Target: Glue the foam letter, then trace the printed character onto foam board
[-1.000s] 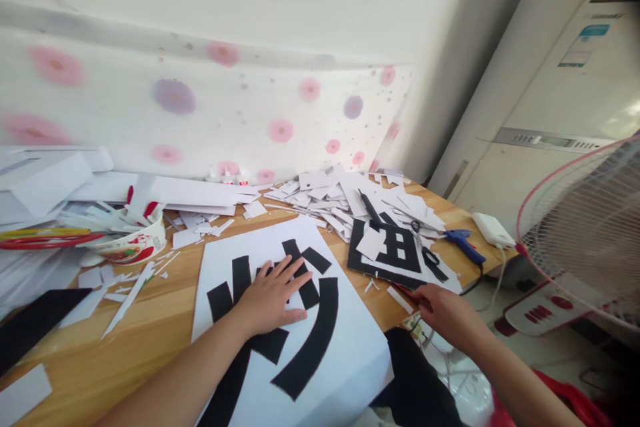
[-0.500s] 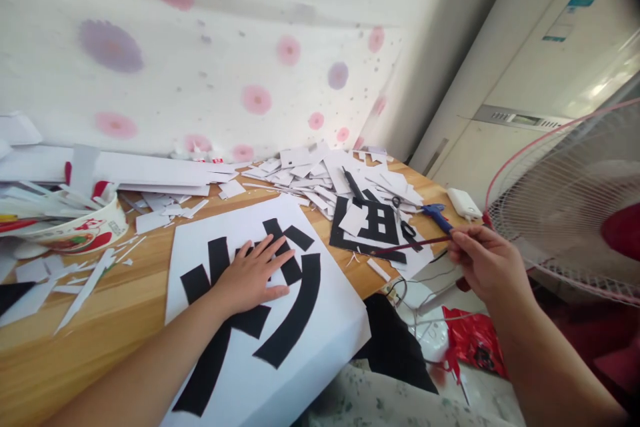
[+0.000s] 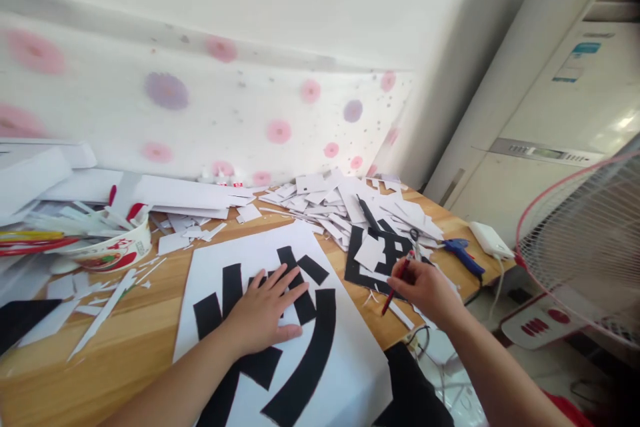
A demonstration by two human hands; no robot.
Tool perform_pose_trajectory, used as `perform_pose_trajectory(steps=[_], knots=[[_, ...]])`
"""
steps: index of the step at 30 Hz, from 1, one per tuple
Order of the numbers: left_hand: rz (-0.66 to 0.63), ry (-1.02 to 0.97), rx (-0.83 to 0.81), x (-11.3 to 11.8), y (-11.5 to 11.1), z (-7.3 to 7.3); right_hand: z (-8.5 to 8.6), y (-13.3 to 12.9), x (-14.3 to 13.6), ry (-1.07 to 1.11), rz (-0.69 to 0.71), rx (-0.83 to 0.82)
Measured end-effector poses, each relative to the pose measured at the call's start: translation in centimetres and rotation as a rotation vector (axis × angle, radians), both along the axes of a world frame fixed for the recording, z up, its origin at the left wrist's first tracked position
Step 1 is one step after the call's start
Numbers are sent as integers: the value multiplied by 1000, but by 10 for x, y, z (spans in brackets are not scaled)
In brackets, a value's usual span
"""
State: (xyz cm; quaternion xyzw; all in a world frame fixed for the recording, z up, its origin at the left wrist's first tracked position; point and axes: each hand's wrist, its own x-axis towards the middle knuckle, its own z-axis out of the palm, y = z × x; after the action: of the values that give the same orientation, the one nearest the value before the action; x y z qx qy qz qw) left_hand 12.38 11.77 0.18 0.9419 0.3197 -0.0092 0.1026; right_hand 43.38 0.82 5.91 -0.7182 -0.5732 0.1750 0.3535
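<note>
My left hand (image 3: 267, 310) lies flat with fingers spread on black cut-out shapes, pressing them against a large white sheet (image 3: 365, 367). Around it are several black strips, among them a long curved piece (image 3: 313, 360) and a short slanted one (image 3: 314, 269). The hand hides part of the shapes. Over the table's right side, my right hand (image 3: 425, 287) pinches a slim dark-red pencil (image 3: 395, 290), its lower end tilted down toward the left. Behind that hand sits a black cut-out character (image 3: 356, 260), partly covered by a white scrap.
White scraps (image 3: 320, 193) pile up along the wall. A bowl (image 3: 120, 247) of tools and strips stands at left. Scissors (image 3: 414, 235), a blue glue gun (image 3: 463, 255) and a white adapter (image 3: 490, 240) lie at right, near a fan (image 3: 580, 233).
My right hand has moved left with the pencil, from beyond the table's edge to above the tabletop. The left hand stays on the sheet. The view has shifted slightly.
</note>
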Motion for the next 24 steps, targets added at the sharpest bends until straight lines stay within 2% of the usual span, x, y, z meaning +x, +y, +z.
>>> perform_pose_trajectory(steps=[3,5,7,10,12,14,16,18,21,24], knots=[[0,10,-25,0,-1,1,-19,0,3,17,28,-92],[3,7,-30,1,-1,1,-19,4,2,110,10,-41],[10,3,-33,2,-1,1,-11,14,-4,329,47,36],[12,16,-34,3,-3,2,0,42,-30,684,289,69],[11,29,-34,4,-3,3,-1,69,-56,777,446,28],[14,33,-32,5,-4,4,-12,97,-80,811,482,56],[13,30,-33,6,-4,5,-28,121,-99,806,417,119],[9,26,-32,6,-4,4,-45,138,-109,805,419,89],[-2,23,-29,7,-3,2,-59,150,-110,780,463,20],[-7,20,-18,7,-3,-1,-62,151,-106,729,450,22]])
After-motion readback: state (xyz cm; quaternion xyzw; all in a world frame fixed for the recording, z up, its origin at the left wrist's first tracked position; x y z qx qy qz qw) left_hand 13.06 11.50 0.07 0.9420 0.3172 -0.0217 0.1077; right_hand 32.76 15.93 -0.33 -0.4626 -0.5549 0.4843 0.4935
